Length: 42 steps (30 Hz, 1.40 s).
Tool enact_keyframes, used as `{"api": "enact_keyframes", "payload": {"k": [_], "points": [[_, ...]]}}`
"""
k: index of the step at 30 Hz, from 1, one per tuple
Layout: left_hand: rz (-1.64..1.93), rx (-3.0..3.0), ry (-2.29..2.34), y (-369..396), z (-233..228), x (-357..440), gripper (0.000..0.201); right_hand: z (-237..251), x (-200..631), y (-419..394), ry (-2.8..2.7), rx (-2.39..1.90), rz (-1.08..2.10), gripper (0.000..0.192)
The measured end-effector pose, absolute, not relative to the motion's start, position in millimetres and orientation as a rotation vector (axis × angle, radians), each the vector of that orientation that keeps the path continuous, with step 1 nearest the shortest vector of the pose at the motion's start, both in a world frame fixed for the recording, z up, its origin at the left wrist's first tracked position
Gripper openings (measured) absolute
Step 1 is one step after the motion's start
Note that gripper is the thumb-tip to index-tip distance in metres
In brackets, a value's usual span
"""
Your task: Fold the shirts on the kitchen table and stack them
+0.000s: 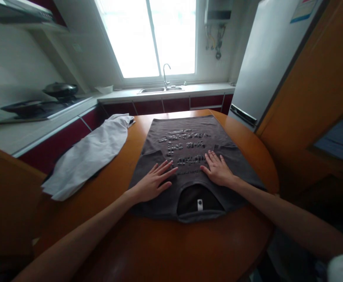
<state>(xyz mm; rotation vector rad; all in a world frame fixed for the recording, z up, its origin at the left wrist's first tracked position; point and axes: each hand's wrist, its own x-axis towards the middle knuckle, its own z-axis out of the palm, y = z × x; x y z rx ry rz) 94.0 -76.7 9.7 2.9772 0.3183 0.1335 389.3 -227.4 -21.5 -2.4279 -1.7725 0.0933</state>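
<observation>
A dark grey T-shirt (pixel 183 125) lies spread out on the wooden table, its neckline towards me and raised black lettering across its front. Inside the collar shows a small white label (pixel 200 205). My left hand (pixel 153 181) rests flat on the shirt left of the neckline, fingers apart. On the other side, my right hand (pixel 218 169) also lies flat, its fingertips at the edge of the lettering. Both sleeves look folded in over the front. Neither hand grips the cloth.
White and dark clothing (pixel 91 154) lies along the left edge of the round table (pixel 171 250). Beyond are a counter with a sink (pixel 159 90) and a stove with a lidded pan (pixel 60 90). A fridge (pixel 274 55) stands at the right.
</observation>
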Motion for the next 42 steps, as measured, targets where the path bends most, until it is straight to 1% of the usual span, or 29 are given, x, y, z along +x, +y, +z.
{"api": "enact_keyframes", "payload": {"k": [6, 14, 19, 23, 26, 29, 33, 36, 38, 42], "points": [[0.039, 2.977, 0.189, -88.8, 13.4, 95.9, 0.057, -16.7, 392.0, -228.3, -1.780, -2.447, 0.106, 0.080], [0.194, 2.933, 0.158, -103.3, 25.9, 98.6, 0.070, -18.6, 393.1, -228.0, -1.824, -2.441, 0.130, 0.083], [0.077, 2.947, 0.113, -105.8, 21.7, 98.3, 0.067, -18.7, 394.1, -227.4, -1.823, -2.434, 0.129, 0.083], [0.119, 2.937, 0.102, -108.6, 23.3, 99.4, 0.066, -20.9, 394.4, -226.8, -1.818, -2.415, 0.120, 0.083], [0.071, 2.928, 0.065, -110.5, 22.9, 99.7, 0.064, -22.6, 393.1, -227.4, -1.814, -2.398, 0.119, 0.084], [0.061, 2.930, 0.056, -110.6, 19.7, 99.3, 0.062, -18.6, 395.4, -227.5, -1.787, -2.364, 0.179, 0.085], [0.068, 2.934, 0.063, -108.5, 15.9, 98.4, 0.063, -0.4, 419.9, -223.2, -1.701, -2.316, 0.150, 0.086], [0.045, 2.938, 0.069, -107.3, 14.3, 98.1, 0.063, 9.6, 454.2, -217.5, -1.614, -2.396, 0.068, 0.086], [0.044, 2.944, 0.075, -107.1, 14.0, 98.1, 0.063, 6.5, 476.3, -214.4, -1.535, -2.493, 0.035, 0.086], [0.054, 2.943, 0.064, -107.7, 14.7, 98.0, 0.062, -15.4, 500.4, -213.0, -1.405, -2.642, 0.015, 0.086]]}}
